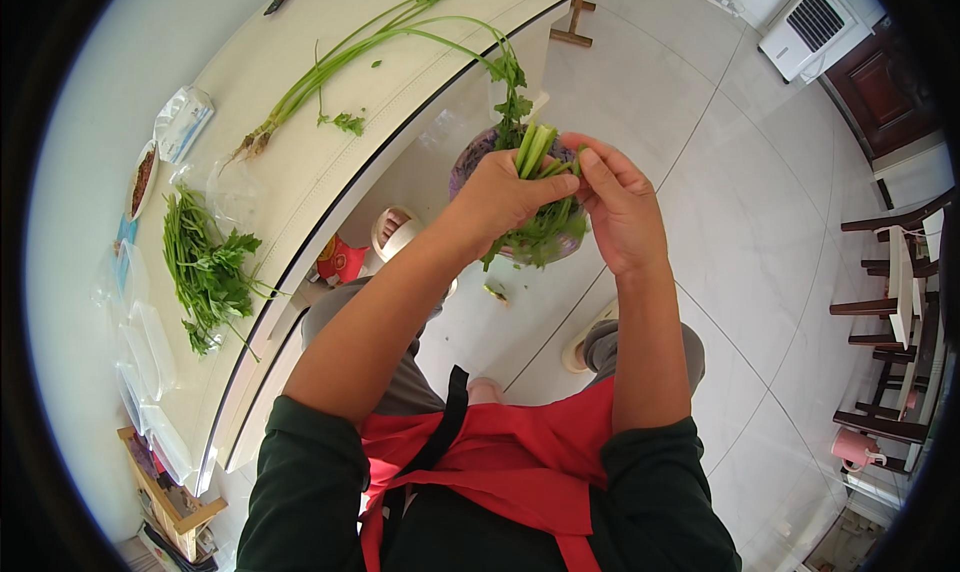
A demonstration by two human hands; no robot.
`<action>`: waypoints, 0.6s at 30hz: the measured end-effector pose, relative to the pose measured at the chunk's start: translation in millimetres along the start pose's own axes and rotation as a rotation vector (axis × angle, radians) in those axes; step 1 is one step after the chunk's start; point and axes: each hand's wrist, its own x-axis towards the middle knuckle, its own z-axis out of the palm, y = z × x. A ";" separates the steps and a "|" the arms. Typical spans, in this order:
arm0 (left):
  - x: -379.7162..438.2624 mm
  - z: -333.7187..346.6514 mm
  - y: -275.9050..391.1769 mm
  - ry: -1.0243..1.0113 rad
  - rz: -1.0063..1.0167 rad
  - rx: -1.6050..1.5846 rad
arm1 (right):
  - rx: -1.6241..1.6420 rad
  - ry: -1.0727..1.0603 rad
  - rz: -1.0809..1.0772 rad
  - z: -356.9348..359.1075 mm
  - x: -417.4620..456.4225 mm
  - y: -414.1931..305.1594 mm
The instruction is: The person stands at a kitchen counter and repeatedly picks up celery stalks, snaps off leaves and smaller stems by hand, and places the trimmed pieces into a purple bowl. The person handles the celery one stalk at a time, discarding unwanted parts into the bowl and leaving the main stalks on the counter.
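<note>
My left hand [510, 197] is wrapped around a small bunch of green celery stalks [537, 146], cut ends up and leaves [541, 231] hanging beneath. At the bunch's right side, my right hand [621, 204] pinches a thin green piece of it between thumb and fingertips. Under both hands stands a bin with a purple patterned lining [469, 163], partly hidden by the leaves. Long celery stalks with roots [322, 73] lie on the cream table [300, 204], and their leafy tops [514, 107] droop over its edge.
Nearer on the table lies a heap of leafy celery [210, 261], beside a tissue pack [184, 122] and clear plastic containers [142, 347]. A green scrap [496, 294] rests on the tiled floor. Chairs [896, 287] and an air cooler [814, 24] stand to the right.
</note>
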 end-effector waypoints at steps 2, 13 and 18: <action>0.6 -1.6 -0.7 0.063 -0.003 -0.046 | -0.014 0.047 0.024 2.3 0.7 1.8; 8.8 -18.1 -0.4 0.143 0.065 0.091 | -0.293 -0.176 0.214 5.2 -3.5 7.8; 3.3 -20.7 3.4 0.031 0.056 0.011 | -0.263 -0.239 0.213 5.9 -5.5 2.4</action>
